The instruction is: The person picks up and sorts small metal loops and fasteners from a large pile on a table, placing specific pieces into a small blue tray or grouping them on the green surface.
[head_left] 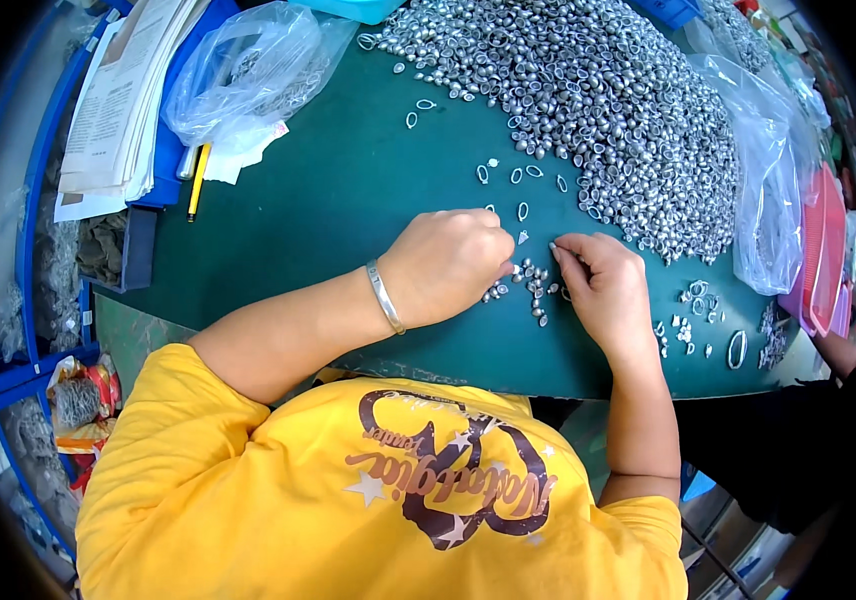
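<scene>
Small silver pieces point(537, 288) lie clustered on the green table point(288, 190), on the near side of the big metal heap point(608, 110); beside them the left hand point(453, 262) curls, its grip impossible to tell, while the right hand point(603, 285) pinches a tiny silvery bit point(554, 246)

Heap point(588, 90) showing bare metal, smooth domes glinting. Table point(328, 190) under heap looking smooth, low-sheen. Clear bag point(248, 70) left of heap and cloudy bag point(763, 190) right of heap both showing glossy, creased plastic. Papers point(120, 110) far left of heap looking matt. Bangle point(384, 297) on near side of heap shining, polished metal. Shirt point(278, 500) farther from heap showing matt cloth.
</scene>
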